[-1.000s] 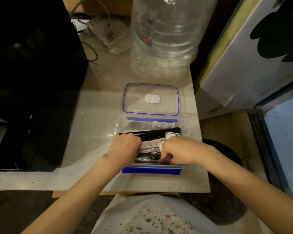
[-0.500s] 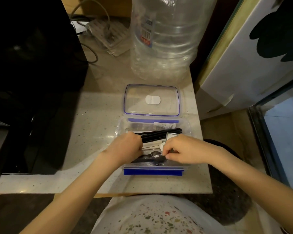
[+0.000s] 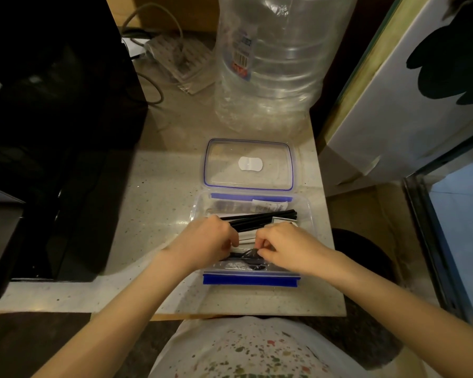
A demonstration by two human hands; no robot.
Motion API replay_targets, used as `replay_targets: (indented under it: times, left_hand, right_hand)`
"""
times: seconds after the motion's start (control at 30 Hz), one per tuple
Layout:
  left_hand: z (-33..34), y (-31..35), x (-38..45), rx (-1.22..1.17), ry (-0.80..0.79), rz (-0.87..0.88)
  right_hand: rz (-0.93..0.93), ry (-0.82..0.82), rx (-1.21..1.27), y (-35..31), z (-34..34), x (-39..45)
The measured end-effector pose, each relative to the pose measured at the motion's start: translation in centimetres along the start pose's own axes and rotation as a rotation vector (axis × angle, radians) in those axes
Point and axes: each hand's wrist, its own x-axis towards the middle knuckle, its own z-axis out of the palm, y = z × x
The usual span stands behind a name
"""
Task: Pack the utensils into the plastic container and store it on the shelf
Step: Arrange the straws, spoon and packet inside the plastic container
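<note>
Left hand (image 3: pixel 206 245) and right hand (image 3: pixel 286 248) hide most utensils (image 3: pixel 260 221) in container (image 3: pixel 306 214); grips unreadable; bottle (image 3: pixel 273 64) top cropped.

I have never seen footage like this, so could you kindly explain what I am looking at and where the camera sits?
There is no machine: one camera worn on a person's head looks down at their bare hands. The left hand and right hand reach into an open clear plastic container on a speckled counter, handling wrapped black utensils. What exactly the fingers grip is hidden. The lid lies just behind; a big empty water bottle stands further back.
</note>
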Motion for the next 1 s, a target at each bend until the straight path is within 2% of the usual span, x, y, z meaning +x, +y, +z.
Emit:
replay_targets:
  times: [0.13, 0.37, 0.5, 0.77, 0.9, 1.0]
  left_hand:
    - [0.2, 0.2, 0.3, 0.091, 0.023, 0.0]
    - [0.4, 0.6, 0.4, 0.112, 0.0, -0.008]
    - [0.7, 0.6, 0.2, 0.082, -0.028, 0.037]
    - [1.0, 0.8, 0.6, 0.058, -0.026, -0.001]
    - [0.8, 0.9, 0.8, 0.065, -0.014, -0.024]
    - [0.7, 0.9, 1.0, 0.078, -0.005, -0.053]
  right_hand:
    - [-0.029, 0.076, -0.066, 0.2, -0.1, 0.3]
    - [-0.076, -0.043, -0.215, -0.2, 0.0, 0.8]
    - [-0.056, -0.085, -0.15, -0.4, -0.3, 1.0]
    - [-0.082, -0.121, -0.085, -0.6, -0.6, 1.2]
    - [-0.056, -0.01, -0.042, 0.5, -3.2, 0.6]
    - [-0.042, 0.098, -0.23, 1.9, -4.7, 0.0]
